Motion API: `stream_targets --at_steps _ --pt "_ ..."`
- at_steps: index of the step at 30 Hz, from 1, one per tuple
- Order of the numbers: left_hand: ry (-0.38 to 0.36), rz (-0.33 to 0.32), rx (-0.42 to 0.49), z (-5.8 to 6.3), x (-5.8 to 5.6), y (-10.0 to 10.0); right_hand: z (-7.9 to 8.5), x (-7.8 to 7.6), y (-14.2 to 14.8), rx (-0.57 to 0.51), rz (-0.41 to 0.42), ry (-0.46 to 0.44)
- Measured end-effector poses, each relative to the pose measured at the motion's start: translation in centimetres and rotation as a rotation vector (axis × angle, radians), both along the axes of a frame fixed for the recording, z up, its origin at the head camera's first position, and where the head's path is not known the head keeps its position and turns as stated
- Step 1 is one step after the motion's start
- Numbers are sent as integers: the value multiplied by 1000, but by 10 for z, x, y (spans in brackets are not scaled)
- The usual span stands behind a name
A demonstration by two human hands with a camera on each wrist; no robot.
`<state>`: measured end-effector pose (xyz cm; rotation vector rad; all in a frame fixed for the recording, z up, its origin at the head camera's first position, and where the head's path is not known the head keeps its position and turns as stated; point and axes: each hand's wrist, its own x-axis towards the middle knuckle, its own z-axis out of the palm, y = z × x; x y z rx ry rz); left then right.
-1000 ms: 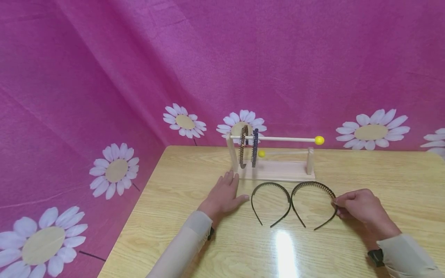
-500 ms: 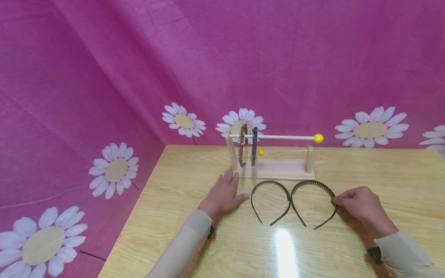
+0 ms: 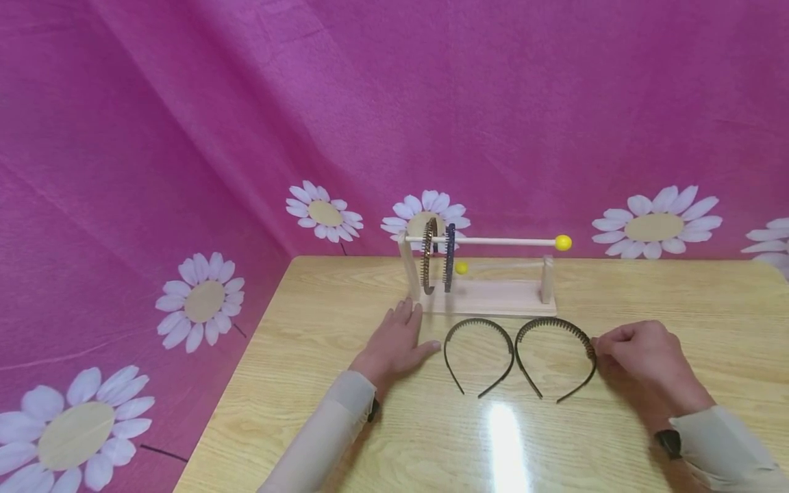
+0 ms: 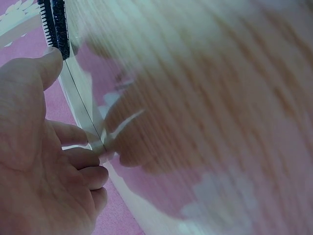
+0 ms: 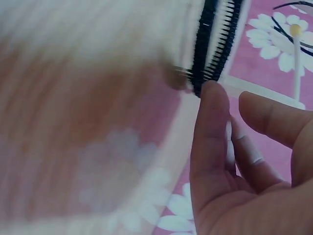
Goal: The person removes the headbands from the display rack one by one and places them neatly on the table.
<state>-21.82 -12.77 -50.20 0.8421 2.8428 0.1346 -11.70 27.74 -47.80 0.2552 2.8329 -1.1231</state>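
Note:
Two dark toothed headbands lie side by side on the table in the head view, the left headband (image 3: 479,321) and the right headband (image 3: 550,322), their arches pointing away from me. My right hand (image 3: 644,359) is at the outer side of the right one. In the right wrist view its index fingertip is right at the headband (image 5: 200,54), with the thumb apart from it. My left hand (image 3: 394,346) rests on the tabletop, fingers at the near left corner of a wooden stand (image 3: 505,298). On the stand's upper rod hang a brown headband (image 3: 425,270) and a dark blue headband (image 3: 449,267).
The upper rod (image 3: 511,241) ends in a yellow ball (image 3: 564,243) at the right. A lower rod from the right post (image 3: 547,281) has another yellow ball (image 3: 461,268). Behind the table (image 3: 277,411) hangs a pink cloth (image 3: 524,123) with daisies.
My right hand has eased off the right headband, its thumb and fingers loosening from its side. The headbands and my left hand keep their places; the view tilts slightly.

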Motion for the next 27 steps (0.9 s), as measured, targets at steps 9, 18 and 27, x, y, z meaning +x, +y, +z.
stream_targets --at_steps 9,18,27 --pt "0 7 7 2 0 1 21 -8 -19 -33 -5 52" --pt "3 9 2 2 1 2 38 -19 -46 -125 19 149" --pt "10 23 18 0 2 4 52 -34 -74 -287 33 161"
